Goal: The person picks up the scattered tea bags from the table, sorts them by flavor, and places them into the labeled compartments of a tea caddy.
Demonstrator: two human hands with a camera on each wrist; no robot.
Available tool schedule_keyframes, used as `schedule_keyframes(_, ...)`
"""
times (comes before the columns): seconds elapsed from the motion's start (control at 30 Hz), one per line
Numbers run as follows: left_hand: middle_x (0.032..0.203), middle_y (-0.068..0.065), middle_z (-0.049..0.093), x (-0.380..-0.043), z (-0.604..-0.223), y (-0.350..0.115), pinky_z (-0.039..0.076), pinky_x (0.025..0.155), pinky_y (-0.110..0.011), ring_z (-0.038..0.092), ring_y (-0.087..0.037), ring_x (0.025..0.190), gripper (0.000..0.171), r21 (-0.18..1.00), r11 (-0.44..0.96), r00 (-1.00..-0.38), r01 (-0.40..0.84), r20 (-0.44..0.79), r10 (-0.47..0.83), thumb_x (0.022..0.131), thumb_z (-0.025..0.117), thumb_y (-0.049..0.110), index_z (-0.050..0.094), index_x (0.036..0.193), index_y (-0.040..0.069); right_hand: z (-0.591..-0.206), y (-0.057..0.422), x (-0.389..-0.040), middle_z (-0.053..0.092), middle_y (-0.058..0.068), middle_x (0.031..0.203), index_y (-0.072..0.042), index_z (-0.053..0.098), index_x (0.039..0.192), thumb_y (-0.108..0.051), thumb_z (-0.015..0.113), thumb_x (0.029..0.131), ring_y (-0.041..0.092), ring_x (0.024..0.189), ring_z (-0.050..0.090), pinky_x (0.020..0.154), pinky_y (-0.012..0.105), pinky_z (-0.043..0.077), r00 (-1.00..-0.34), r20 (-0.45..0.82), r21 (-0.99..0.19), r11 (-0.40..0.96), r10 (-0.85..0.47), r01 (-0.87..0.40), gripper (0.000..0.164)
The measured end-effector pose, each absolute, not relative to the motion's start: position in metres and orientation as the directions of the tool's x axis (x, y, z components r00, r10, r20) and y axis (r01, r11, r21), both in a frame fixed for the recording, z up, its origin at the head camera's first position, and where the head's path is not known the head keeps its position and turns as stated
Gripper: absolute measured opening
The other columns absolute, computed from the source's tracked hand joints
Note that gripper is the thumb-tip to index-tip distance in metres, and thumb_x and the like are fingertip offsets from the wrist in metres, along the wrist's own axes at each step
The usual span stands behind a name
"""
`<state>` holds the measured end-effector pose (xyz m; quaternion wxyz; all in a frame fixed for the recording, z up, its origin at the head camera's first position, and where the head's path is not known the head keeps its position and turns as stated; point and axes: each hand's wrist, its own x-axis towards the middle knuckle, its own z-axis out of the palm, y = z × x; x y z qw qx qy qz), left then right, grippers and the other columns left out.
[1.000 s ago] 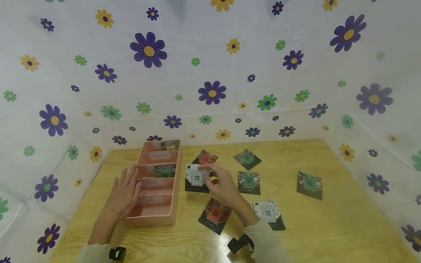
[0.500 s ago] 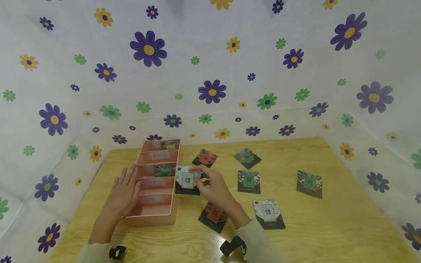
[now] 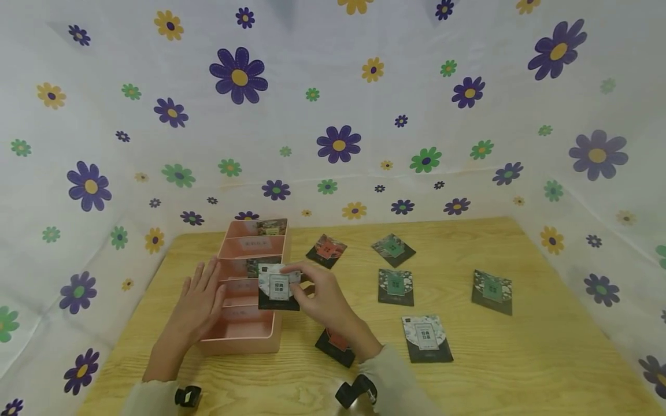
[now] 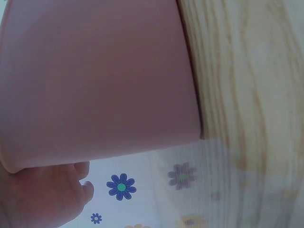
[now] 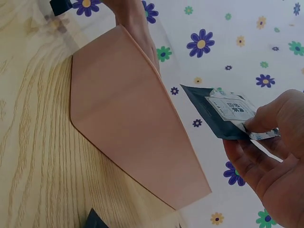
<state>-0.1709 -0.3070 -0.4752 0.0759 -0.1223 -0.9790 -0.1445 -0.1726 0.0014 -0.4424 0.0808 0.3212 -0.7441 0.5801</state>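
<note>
Right hand [image 3: 321,293] pinches a white-and-black packet [image 3: 272,293] above the right rim of a pink divided box [image 3: 241,346].
In the head view, the left hand [image 3: 193,303] rests against the box's left side, fingers straight; one packet [image 3: 272,228] sits in the farthest compartment, another [image 3: 255,267] in the middle one, and red packets [image 3: 326,250], green packets [image 3: 395,287] and a second white packet [image 3: 428,341] lie on the wooden table [image 3: 447,248]. In the left wrist view, the box's wall hides much of that hand. In the right wrist view, the thumb presses the held packet's printed face, fingers behind, a gap showing beside the rim.
</note>
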Motion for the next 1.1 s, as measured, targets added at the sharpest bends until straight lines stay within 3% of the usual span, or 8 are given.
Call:
schedule_keyframes(0.17,0.168,-0.023,0.016,-0.17,-0.476,-0.307,0.009,0.12,-0.067,0.007,-0.046,0.155,0.061,0.271,0.925,-0.957,0.264,0.19,0.218,0.112,0.032,0.031,0.021,0.16,-0.006,-0.44,-0.007,-0.171,0.069,0.006,0.127,-0.009,0.068,0.127,0.004,0.063,0.097,0.018,0.096,0.068,0.071,0.029,0.061,-0.769,0.507,-0.805,0.107,-0.39,-0.584,0.033)
schedule_keyframes(0.6,0.169,-0.023,0.013,-0.171,-0.477,-0.308,0.008,0.12,-0.067,0.004,-0.044,0.155,0.062,0.269,0.928,-0.961,0.257,0.173,0.216,0.113,0.032,0.031,0.018,0.161,-0.005,-0.442,-0.03,-0.168,0.07,0.006,0.121,-0.01,0.068,0.126,0.005,0.062,0.097,0.014,0.085,0.061,0.072,0.023,0.06,-0.716,0.558,-0.766,0.073,-0.419,-0.639,0.033)
schedule_keyframes(0.9,0.169,-0.023,0.012,-0.171,-0.476,-0.307,0.008,0.119,-0.068,0.004,-0.045,0.155,0.062,0.275,0.929,-0.965,0.248,0.155,0.212,0.113,0.032,0.031,0.019,0.161,-0.004,-0.445,-0.04,-0.163,0.069,0.006,0.124,-0.007,0.067,0.126,0.005,0.062,0.098,0.018,0.093,0.067,0.077,0.02,0.058,-0.693,0.551,-0.741,0.107,-0.465,-0.662,0.031)
schedule_keyframes(1.1,0.169,-0.023,0.013,-0.171,-0.477,-0.308,0.01,0.118,-0.07,0.006,-0.046,0.155,0.06,0.265,0.929,-0.962,0.258,0.163,0.221,0.112,0.033,0.028,0.019,0.161,-0.005,-0.45,-0.045,-0.16,0.069,0.007,0.124,-0.006,0.067,0.125,0.006,0.062,0.097,0.013,0.105,0.068,0.081,0.017,0.055,-0.659,0.576,-0.7,0.123,-0.484,-0.703,0.03)
